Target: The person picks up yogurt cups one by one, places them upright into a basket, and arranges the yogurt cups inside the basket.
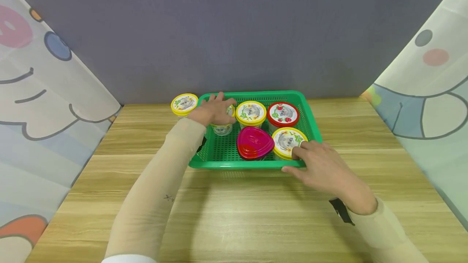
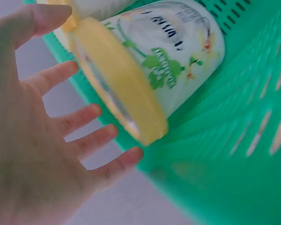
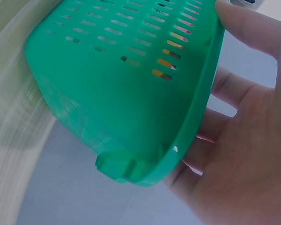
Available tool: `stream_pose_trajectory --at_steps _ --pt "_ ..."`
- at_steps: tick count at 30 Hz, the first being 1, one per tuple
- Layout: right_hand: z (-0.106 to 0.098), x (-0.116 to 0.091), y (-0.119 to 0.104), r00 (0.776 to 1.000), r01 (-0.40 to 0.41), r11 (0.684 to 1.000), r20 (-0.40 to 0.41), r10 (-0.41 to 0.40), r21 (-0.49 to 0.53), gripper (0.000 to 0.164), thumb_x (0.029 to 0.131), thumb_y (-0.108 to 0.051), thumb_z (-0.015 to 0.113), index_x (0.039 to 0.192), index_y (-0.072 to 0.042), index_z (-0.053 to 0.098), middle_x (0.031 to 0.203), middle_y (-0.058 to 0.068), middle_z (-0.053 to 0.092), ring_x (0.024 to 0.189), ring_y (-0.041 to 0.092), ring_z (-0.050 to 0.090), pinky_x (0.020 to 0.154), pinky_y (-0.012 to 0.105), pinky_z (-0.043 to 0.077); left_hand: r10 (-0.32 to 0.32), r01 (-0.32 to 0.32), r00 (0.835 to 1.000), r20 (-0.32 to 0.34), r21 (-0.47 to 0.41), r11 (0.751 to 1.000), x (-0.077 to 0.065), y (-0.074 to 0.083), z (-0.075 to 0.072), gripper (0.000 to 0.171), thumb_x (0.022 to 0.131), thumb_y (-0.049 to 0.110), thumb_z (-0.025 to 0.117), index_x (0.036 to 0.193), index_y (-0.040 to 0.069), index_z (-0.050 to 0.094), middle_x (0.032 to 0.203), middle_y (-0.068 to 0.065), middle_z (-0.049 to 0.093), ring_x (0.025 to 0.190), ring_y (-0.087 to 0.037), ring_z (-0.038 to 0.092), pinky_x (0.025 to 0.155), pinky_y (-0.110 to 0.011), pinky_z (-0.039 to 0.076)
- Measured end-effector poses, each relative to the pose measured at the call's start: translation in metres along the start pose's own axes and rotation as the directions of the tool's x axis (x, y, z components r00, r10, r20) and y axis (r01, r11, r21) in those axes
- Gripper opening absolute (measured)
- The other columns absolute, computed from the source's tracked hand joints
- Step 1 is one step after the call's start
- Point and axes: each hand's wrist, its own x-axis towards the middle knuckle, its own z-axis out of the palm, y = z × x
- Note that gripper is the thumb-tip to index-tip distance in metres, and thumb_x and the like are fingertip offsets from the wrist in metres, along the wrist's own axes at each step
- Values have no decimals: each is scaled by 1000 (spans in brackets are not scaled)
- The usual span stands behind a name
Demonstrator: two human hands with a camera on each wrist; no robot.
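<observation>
My left hand (image 1: pixel 215 111) reaches over the back left of a green plastic basket (image 1: pixel 219 164). Its fingers are spread around a white tub with a yellow lid (image 1: pixel 223 130); in the left wrist view this tub (image 2: pixel 178 51) lies close to the fingertips, and whether they touch it I cannot tell. At the basket's front right corner, my right hand (image 1: pixel 318 165) holds the rim, fingers over the inner side and thumb at the front. Near those fingers is another yellow-lidded tub (image 1: pixel 289 142). The right wrist view shows the basket's slotted outer wall (image 3: pixel 107 93), which hides the fingertips.
Inside the basket are also a yellow-lidded tub (image 1: pixel 251 112), a red-lidded tub (image 1: pixel 283 113) and a magenta-lidded rounded-triangular container (image 1: pixel 254 143). Another yellow-lidded tub (image 1: pixel 184 104) stands outside, at the left. A grey wall (image 1: pixel 234 31) rises behind the wooden table (image 1: pixel 234 222).
</observation>
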Motion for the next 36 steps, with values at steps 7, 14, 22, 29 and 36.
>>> stream_pose_trajectory --at_steps 7,14,22,29,36 --pt "-1 0 1 1000 -13 1000 6 13 7 33 85 -46 80 89 -17 66 81 -5 56 76 17 52 71 40 42 8 -8 1000 -17 19 1000 -9 -3 -10 72 96 48 54 161 32 27 162 -13 17 147 -36 17 118 -58 16" --pt "-3 -1 3 999 -22 1000 25 22 14 33 85 -47 79 87 -18 64 80 -6 54 76 17 51 69 39 42 -10 10 1000 -22 37 999 -19 -4 -19 80 97 59 52 164 31 16 166 -15 10 154 -37 4 121 -55 11" --pt "-4 -2 4 998 -29 999 48 28 22 33 86 -47 78 88 -18 65 81 -6 53 79 18 51 71 40 41 2 4 996 -92 63 998 -26 -11 -32 76 100 56 48 163 27 17 167 -18 8 154 -42 3 121 -58 8" --pt "-3 0 3 999 -13 1000 37 12 18 33 86 -47 79 87 -17 65 80 -5 53 78 17 51 70 39 41 -45 44 992 -121 -5 999 -25 -41 -35 77 102 54 46 164 27 10 168 -20 2 154 -43 1 120 -60 5" --pt "-3 0 2 999 -6 1000 35 5 16 32 86 -47 79 86 -18 64 79 -6 53 76 17 51 69 39 41 -80 70 973 -214 -51 996 -21 -68 -27 76 101 60 43 164 27 15 167 -20 5 153 -44 3 119 -63 4"
